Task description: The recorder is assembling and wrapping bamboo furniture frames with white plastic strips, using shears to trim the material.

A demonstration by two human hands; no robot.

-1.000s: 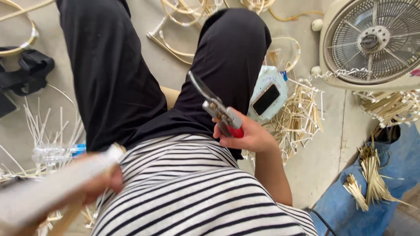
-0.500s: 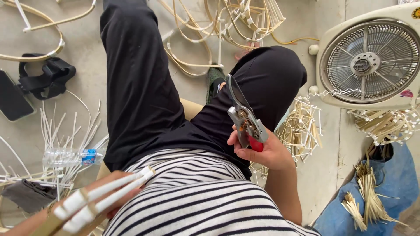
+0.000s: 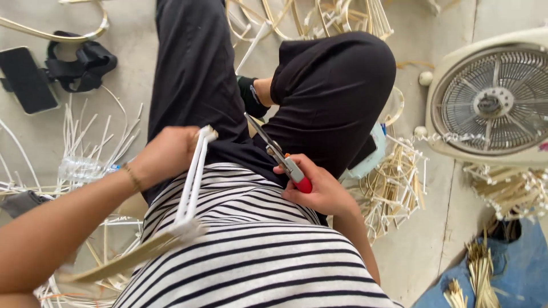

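The left hand [image 3: 165, 154] is closed around white sticks [image 3: 191, 179] over the striped shirt [image 3: 257, 251]. The right hand [image 3: 319, 191] is closed around red-handled cutters [image 3: 279, 157], just right of the sticks.

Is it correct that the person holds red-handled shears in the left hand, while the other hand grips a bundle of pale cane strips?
Not quite. The head view shows the red-handled shears in the right hand, not the left. The left hand grips the bundle of pale cane strips. The rest is right.
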